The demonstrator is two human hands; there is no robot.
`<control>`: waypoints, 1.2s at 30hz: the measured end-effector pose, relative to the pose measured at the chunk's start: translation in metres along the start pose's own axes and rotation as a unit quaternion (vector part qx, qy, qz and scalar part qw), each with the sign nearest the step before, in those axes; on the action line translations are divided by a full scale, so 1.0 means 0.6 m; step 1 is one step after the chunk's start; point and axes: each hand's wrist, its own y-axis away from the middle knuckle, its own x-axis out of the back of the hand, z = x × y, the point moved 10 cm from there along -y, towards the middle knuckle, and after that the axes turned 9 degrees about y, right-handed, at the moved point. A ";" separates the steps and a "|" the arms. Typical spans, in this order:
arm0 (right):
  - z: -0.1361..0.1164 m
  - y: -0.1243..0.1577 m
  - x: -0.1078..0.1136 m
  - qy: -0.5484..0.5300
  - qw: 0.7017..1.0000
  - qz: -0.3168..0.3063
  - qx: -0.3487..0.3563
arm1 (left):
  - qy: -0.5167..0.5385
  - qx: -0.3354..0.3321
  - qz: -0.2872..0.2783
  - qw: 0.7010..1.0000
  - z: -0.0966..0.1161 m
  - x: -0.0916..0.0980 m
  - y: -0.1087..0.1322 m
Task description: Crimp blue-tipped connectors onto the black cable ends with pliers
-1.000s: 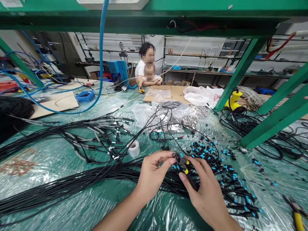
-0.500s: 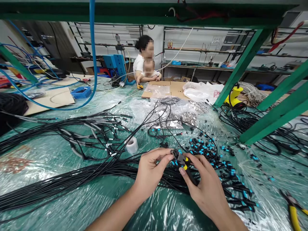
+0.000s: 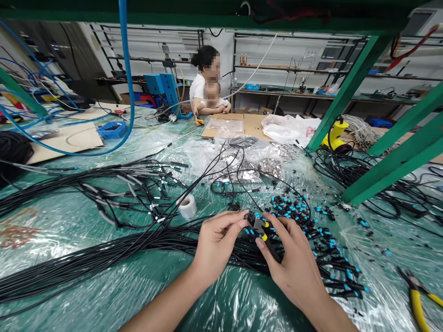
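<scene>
Black-and-yellow pliers (image 3: pixel 260 228): over the bench (image 3: pixel 224 302), head aimed leftward.
Right hand (image 3: pixel 294 260): clamped around their handles, likely to leave the head free.
Left hand (image 3: pixel 215 244): thumb and forefinger pinched together at the head (on what, I cannot tell), perhaps for steadiness.
Cables (image 3: pixel 104 258): bundled lengthwise, ends gathered near the right hand, seemingly for reach.

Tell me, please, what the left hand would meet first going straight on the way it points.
Probably the pliers in the right hand: their head is just ahead of the left hand, though depth is unclear.
</scene>
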 end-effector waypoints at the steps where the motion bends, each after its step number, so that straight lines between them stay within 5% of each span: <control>1: 0.000 0.000 0.000 -0.002 1.000 0.000 -0.001 | 0.000 -0.003 0.001 1.000 0.000 0.000 0.000; 29: -0.011 -0.007 -0.025 -0.044 0.996 -0.080 -0.020 | 0.148 0.079 0.049 0.985 -0.045 0.003 -0.005; 36: 0.004 -0.010 0.002 0.027 0.999 -0.037 -0.026 | 0.183 0.092 0.041 0.978 -0.055 0.000 -0.009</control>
